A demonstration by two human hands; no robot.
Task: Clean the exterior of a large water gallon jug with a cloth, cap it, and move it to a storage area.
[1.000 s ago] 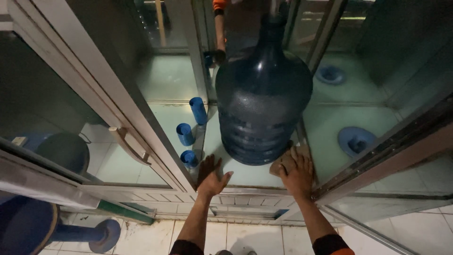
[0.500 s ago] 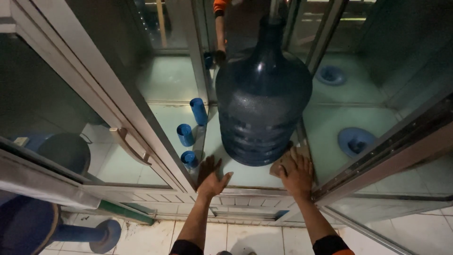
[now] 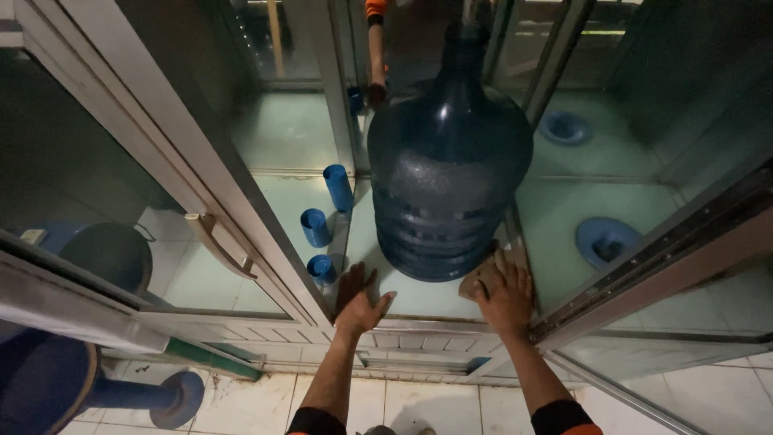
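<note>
**A:** Head view first. What are the hands doing?

**B:** Both lie flat on the pale floor of a glass-walled cabinet, at its front edge. The left hand rests palm down with fingers spread apart, gripping nothing. The right hand is also open and flat, and it presses on a small tan cloth or pad whose corner sticks out past the fingers (I cannot tell exactly what the pad is).

**A:** And the big bottle?

**B:** A large dark-blue water jug stands upright on the cabinet floor, just behind and between the two hands. Its base sits right by the right hand's fingertips; whether they touch it I cannot tell. The left hand lies near it but apart. A metal tube comes down at the jug's neck at the top of the frame.

**A:** Anything beside it?

**B:** Three small blue cups in a row to the left of the jug, along the cabinet's metal frame. The nearest one is just beyond the left hand. To the right, behind a glass partition, lie two round blue floor fittings. An open glass door with a metal handle swings out on the left. Outside, low left, a blue stand rests on the white floor tiles.
</note>
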